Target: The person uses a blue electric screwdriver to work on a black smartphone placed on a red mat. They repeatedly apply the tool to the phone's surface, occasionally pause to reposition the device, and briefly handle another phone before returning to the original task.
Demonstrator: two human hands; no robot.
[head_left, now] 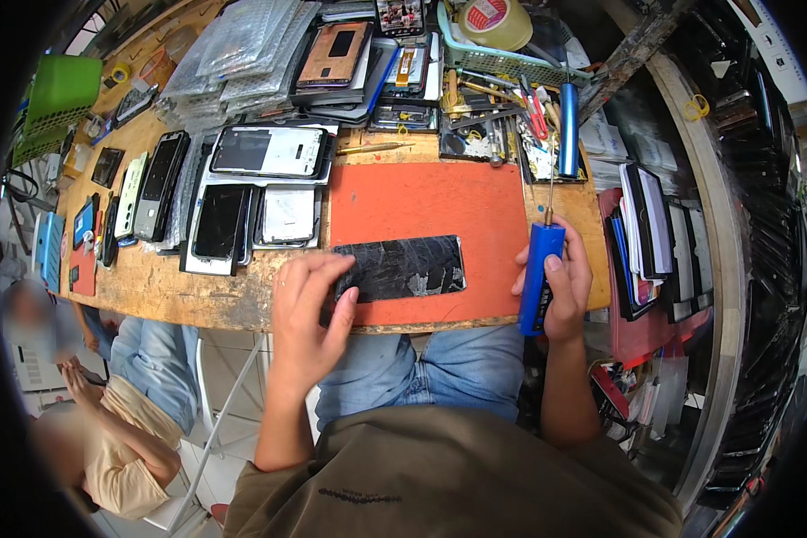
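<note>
A dark phone screen (399,269), cracked all over with a pale flaked patch near its right end, lies flat on an orange-red mat (430,202). At its left end is my left hand (309,309), thumb and fingers apart; the fingertips rest on or just above the corner, I cannot tell which. My right hand (565,278) is closed round a blue cylindrical tool (542,269) with a thin metal shaft pointing away from me. This tool is held upright beside the mat's right edge, apart from the screen.
Stacked phones (269,151) and bubble-wrap sleeves (242,54) crowd the left and back. Behind the mat are loose hand tools (493,103), a second blue tool (568,130) and a green basket (502,58) with tape. Another person (134,430) sits at left.
</note>
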